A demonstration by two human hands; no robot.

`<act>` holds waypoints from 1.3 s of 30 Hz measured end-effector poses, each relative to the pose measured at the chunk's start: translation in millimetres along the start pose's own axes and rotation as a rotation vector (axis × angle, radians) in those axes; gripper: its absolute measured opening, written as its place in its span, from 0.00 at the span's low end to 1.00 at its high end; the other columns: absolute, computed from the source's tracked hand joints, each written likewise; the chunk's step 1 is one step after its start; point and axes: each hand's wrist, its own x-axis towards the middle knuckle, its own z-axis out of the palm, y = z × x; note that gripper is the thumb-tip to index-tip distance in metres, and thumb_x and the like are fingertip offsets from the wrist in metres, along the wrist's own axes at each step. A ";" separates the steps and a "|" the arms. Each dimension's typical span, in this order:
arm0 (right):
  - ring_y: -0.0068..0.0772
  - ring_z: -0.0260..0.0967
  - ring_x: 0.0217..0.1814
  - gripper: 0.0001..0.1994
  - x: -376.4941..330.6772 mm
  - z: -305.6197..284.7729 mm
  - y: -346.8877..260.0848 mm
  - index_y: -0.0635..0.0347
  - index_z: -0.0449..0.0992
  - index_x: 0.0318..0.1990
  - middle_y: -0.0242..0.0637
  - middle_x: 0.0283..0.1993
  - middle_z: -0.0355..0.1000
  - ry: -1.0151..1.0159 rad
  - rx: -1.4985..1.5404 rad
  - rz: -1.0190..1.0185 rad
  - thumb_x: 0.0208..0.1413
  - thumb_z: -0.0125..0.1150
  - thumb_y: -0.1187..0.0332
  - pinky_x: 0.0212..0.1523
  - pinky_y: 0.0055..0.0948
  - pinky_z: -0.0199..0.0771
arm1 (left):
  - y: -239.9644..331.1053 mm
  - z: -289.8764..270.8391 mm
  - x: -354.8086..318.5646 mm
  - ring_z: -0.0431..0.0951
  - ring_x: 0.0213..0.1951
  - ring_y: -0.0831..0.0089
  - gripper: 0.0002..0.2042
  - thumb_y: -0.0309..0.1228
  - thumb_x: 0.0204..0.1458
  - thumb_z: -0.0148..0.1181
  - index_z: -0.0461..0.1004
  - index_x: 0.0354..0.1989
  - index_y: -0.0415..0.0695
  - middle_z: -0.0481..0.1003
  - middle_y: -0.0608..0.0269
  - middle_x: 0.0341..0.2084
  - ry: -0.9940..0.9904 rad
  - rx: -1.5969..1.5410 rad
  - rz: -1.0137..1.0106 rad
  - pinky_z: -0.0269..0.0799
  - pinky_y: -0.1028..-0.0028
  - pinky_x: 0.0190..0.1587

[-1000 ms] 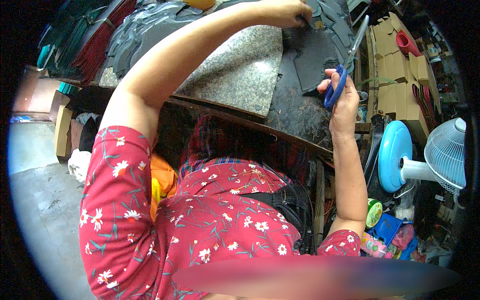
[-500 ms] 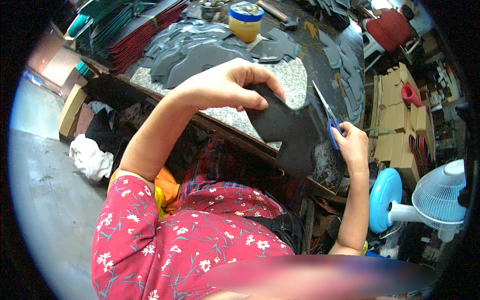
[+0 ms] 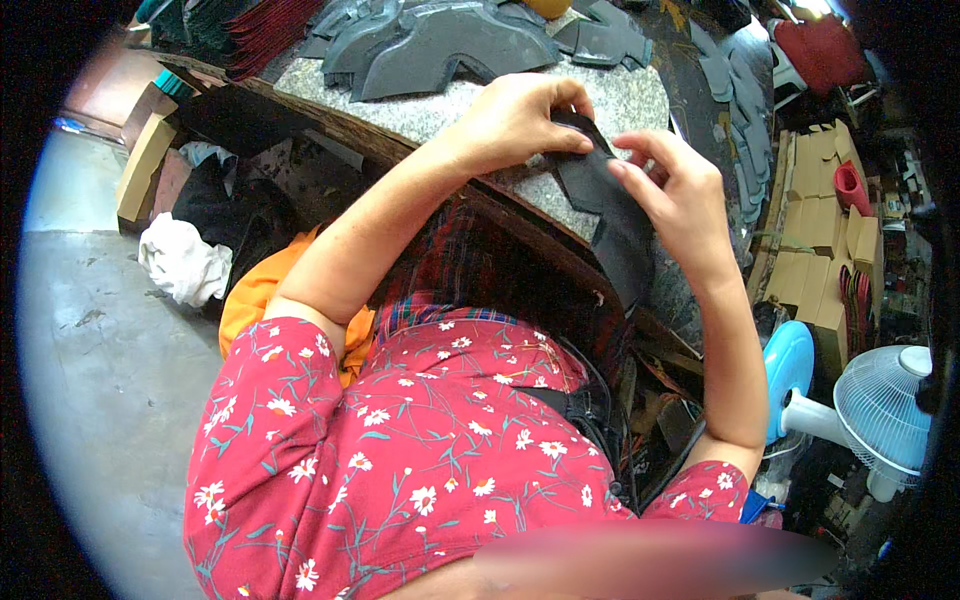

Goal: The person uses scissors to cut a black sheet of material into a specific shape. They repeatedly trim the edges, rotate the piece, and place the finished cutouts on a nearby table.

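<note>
Head view: left hand (image 3: 515, 120) pinches the top end of a dark cut piece (image 3: 615, 225), while right hand (image 3: 675, 195) grips its right edge with fingers curled. The piece hangs over the near edge of the speckled stone slab (image 3: 630, 100), unsupported below. Likely risk: the limp piece slips or folds if either pinch loosens, and drops between slab and lap. Grey cut pieces (image 3: 430, 40) lie far on the slab.
</note>
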 end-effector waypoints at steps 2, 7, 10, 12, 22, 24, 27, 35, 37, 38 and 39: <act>0.29 0.69 0.24 0.10 11.3 10.1 2.4 0.61 0.76 0.37 0.38 0.25 0.72 -0.010 0.032 0.013 0.49 0.64 0.67 0.28 0.27 0.69 | -2.1 -0.5 0.3 0.74 0.34 0.80 0.12 0.30 0.44 0.66 0.75 0.37 0.39 0.77 0.65 0.29 -0.009 -0.089 0.004 0.70 0.78 0.40; 0.25 0.69 0.25 0.08 29.5 23.2 15.2 0.61 0.77 0.34 0.38 0.25 0.73 -0.043 0.249 0.112 0.49 0.64 0.67 0.29 0.25 0.70 | 0.7 -3.9 -1.2 0.72 0.35 0.82 0.10 0.29 0.49 0.60 0.75 0.38 0.39 0.75 0.68 0.30 -0.080 -0.313 -0.054 0.68 0.80 0.41; 0.24 0.70 0.26 0.07 28.3 24.3 15.6 0.62 0.76 0.32 0.37 0.25 0.74 -0.061 0.199 0.049 0.50 0.64 0.68 0.30 0.25 0.70 | 2.3 -7.0 -2.3 0.70 0.35 0.84 0.12 0.25 0.51 0.53 0.72 0.45 0.39 0.73 0.69 0.29 -0.128 -0.451 -0.143 0.67 0.81 0.41; 0.25 0.71 0.26 0.08 26.6 24.2 13.1 0.62 0.76 0.31 0.38 0.25 0.74 -0.061 0.149 0.041 0.50 0.64 0.67 0.31 0.26 0.70 | 3.6 -6.5 -3.1 0.70 0.36 0.84 0.15 0.25 0.52 0.53 0.69 0.49 0.39 0.73 0.69 0.30 -0.103 -0.361 -0.080 0.66 0.81 0.42; 0.20 0.66 0.24 0.08 32.7 15.7 8.1 0.64 0.76 0.32 0.33 0.23 0.71 -0.141 0.129 0.041 0.52 0.60 0.67 0.27 0.24 0.67 | 13.2 -2.4 -10.2 0.72 0.46 0.77 0.22 0.21 0.50 0.55 0.61 0.55 0.40 0.72 0.63 0.40 -0.075 -0.355 0.045 0.66 0.77 0.50; 0.21 0.65 0.22 0.06 32.2 15.5 5.6 0.64 0.75 0.31 0.32 0.22 0.70 -0.120 0.039 -0.017 0.51 0.60 0.69 0.25 0.25 0.67 | 14.7 -1.6 -11.1 0.73 0.45 0.77 0.21 0.20 0.50 0.54 0.61 0.55 0.40 0.72 0.62 0.40 -0.070 -0.318 0.080 0.67 0.77 0.49; 0.37 0.70 0.26 0.07 31.9 17.8 1.3 0.64 0.74 0.30 0.42 0.25 0.72 -0.075 -0.222 -0.128 0.47 0.60 0.68 0.30 0.34 0.70 | 16.0 0.8 -11.3 0.74 0.43 0.76 0.21 0.18 0.50 0.53 0.60 0.53 0.39 0.72 0.62 0.38 -0.023 -0.228 0.104 0.68 0.76 0.49; 0.46 0.74 0.33 0.08 19.4 21.7 3.7 0.61 0.73 0.33 0.45 0.31 0.74 -0.027 -0.532 -0.232 0.47 0.56 0.68 0.34 0.40 0.74 | 22.6 7.8 -13.1 0.76 0.40 0.71 0.22 0.17 0.48 0.53 0.61 0.54 0.43 0.73 0.58 0.33 -0.016 -0.107 0.154 0.70 0.73 0.46; 0.45 0.75 0.33 0.07 18.5 8.8 11.9 0.58 0.75 0.35 0.44 0.33 0.75 -0.019 -0.605 -0.280 0.50 0.52 0.69 0.34 0.39 0.76 | 25.0 8.9 -14.0 0.76 0.39 0.68 0.24 0.17 0.47 0.54 0.62 0.55 0.45 0.73 0.56 0.32 0.023 0.038 0.220 0.71 0.71 0.44; 0.45 0.75 0.34 0.08 21.5 -5.0 20.3 0.57 0.75 0.36 0.43 0.33 0.75 0.049 -0.616 -0.183 0.51 0.52 0.68 0.34 0.39 0.76 | 26.1 9.4 -14.8 0.76 0.37 0.62 0.26 0.18 0.46 0.55 0.64 0.56 0.48 0.73 0.55 0.31 0.059 0.037 0.197 0.72 0.68 0.43; 0.45 0.75 0.35 0.08 22.9 -19.9 29.0 0.55 0.75 0.37 0.42 0.33 0.75 0.091 -0.615 -0.084 0.51 0.51 0.67 0.35 0.40 0.75 | 26.3 10.2 -14.0 0.75 0.35 0.60 0.24 0.20 0.45 0.56 0.64 0.54 0.47 0.72 0.55 0.29 0.088 0.113 0.234 0.72 0.66 0.41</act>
